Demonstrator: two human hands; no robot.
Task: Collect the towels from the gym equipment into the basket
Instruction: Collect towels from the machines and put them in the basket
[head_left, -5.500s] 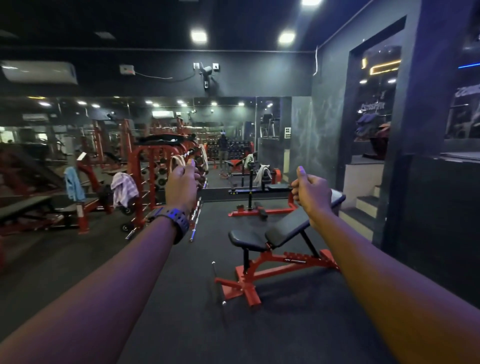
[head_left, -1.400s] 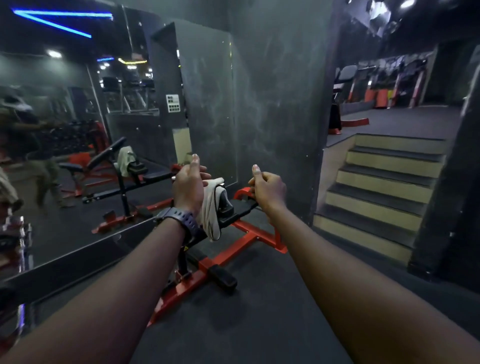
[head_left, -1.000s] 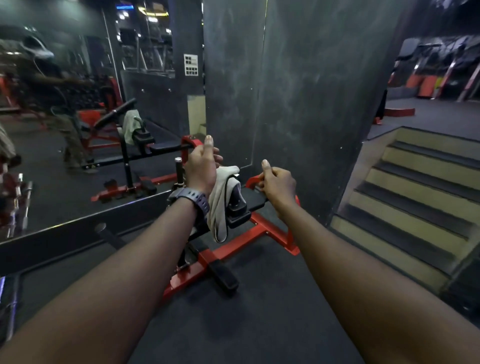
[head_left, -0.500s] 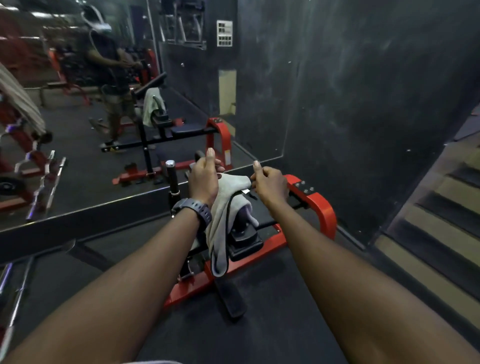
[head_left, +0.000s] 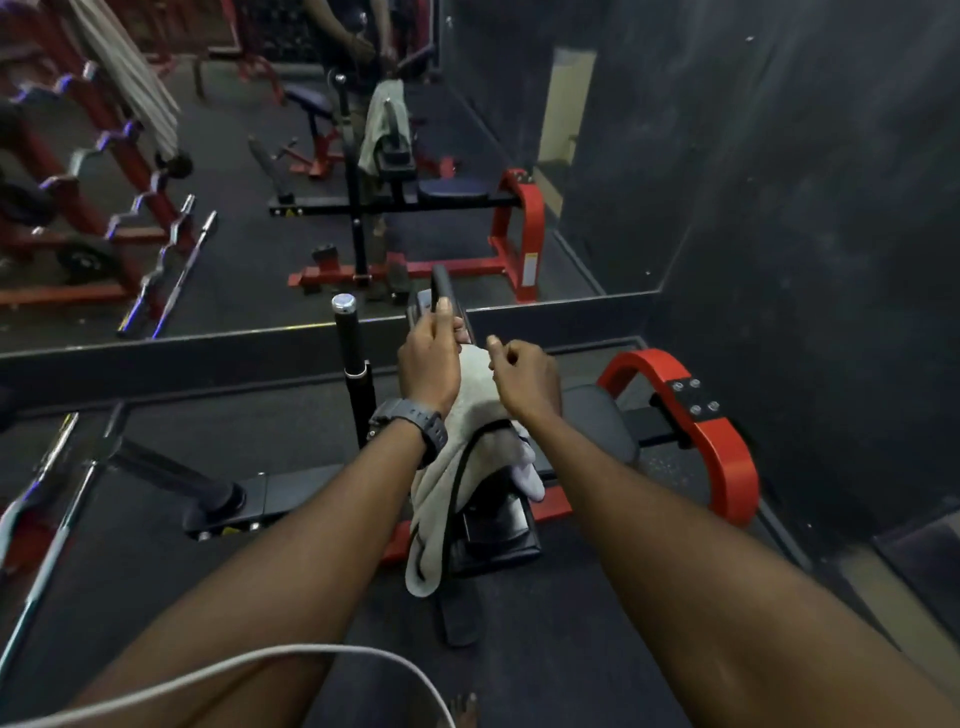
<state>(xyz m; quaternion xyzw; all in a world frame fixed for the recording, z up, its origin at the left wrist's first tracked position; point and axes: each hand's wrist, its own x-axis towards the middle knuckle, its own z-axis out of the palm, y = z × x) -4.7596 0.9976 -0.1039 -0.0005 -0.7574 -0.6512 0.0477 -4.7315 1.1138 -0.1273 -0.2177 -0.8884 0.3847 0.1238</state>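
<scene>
A grey-white towel (head_left: 470, 467) hangs over the black upright handle of a red-and-black floor machine (head_left: 691, 415) straight ahead of me. My left hand (head_left: 428, 364), with a dark watch on the wrist, is a fist with the thumb up. It presses against the towel's top edge and the black pad behind it, and I cannot tell whether cloth is inside the fist. My right hand (head_left: 524, 379) hovers just right of the towel's top, fingers loosely curled, holding nothing. No basket is in view.
A wall mirror (head_left: 311, 208) stands right behind the machine and reflects it, the towel and a barbell rack. A chrome-capped black post (head_left: 350, 353) rises left of my left hand. Dark wall on the right; a white cable (head_left: 291, 657) crosses the bottom.
I have walked from the open gym floor up to this machine and now look down on it. Both hands have come in over the towel's top, and my right hand's fingers have loosened.
</scene>
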